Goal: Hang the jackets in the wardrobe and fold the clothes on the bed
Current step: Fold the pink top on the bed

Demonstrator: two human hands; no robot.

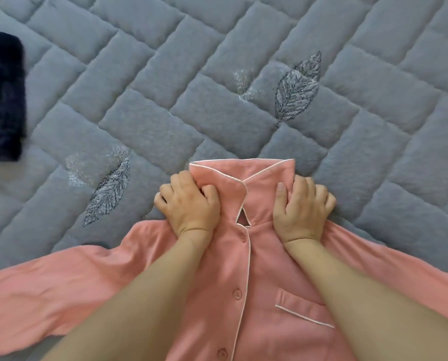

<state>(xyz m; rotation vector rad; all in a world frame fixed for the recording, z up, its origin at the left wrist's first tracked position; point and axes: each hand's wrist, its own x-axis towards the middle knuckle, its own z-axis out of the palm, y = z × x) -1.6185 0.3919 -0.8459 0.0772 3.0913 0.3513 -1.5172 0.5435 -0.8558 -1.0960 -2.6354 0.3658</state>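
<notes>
A pink pajama shirt (259,295) lies front-up on the bed, its collar toward the far side and its body running to the near edge of the view. White piping edges the collar (243,173), the button placket and the chest pocket (301,308), which sits on the right half of the shirt. Three pink buttons (237,293) show down the middle. One sleeve (35,293) stretches out to the left, the other runs off to the right.

Both hands grasp the shirt at the shoulders, either side of the collar. The left hand (189,201) has its fingers curled into the fabric beside the left collar point, bunching it. The right hand (302,207) clutches the fabric at the right of the collar, thumb lying on top, fingers folded over the edge. Both forearms reach in bare from the near edge.

The bed is covered with a grey quilted bedspread (191,82) stitched in blocks, with embroidered leaves (296,87) on it. A dark navy fuzzy garment (2,95) lies at the far left edge, well apart from the shirt.
</notes>
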